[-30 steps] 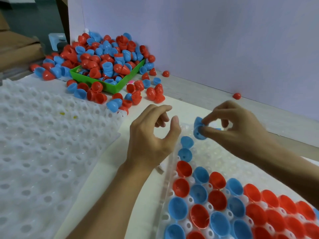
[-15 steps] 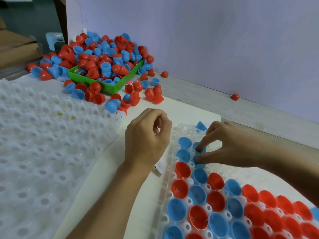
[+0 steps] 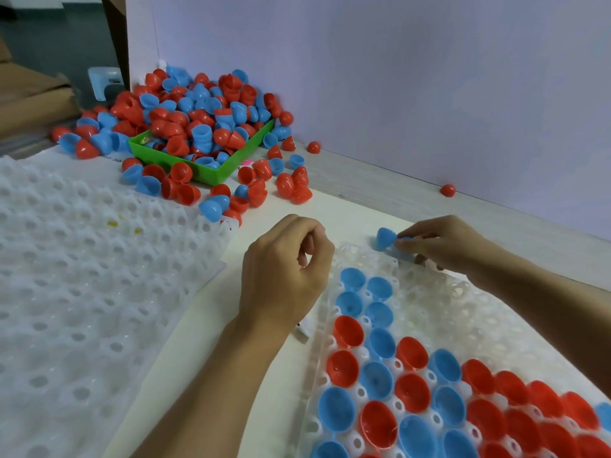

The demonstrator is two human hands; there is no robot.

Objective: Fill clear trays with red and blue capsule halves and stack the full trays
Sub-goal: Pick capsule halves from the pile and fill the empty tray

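Note:
A clear tray [image 3: 439, 312] lies at the lower right, its near rows filled with red and blue capsule halves. My right hand [image 3: 443, 242] pinches a blue capsule half [image 3: 385, 238] at the tray's far left corner. My left hand [image 3: 287, 272] hovers beside the tray's left edge with fingers curled and nothing visible in it. A heap of loose red and blue halves fills and surrounds a green bin [image 3: 211, 171] at the back left.
A stack of white empty trays [image 3: 82, 292] covers the left side. A purple wall [image 3: 396, 77] borders the table at the back. One stray red half [image 3: 448, 190] lies by the wall.
My right hand set a blue half into the tray's second column, then moved up to the blue half at the tray's far corner. My left hand curled closed and stayed put.

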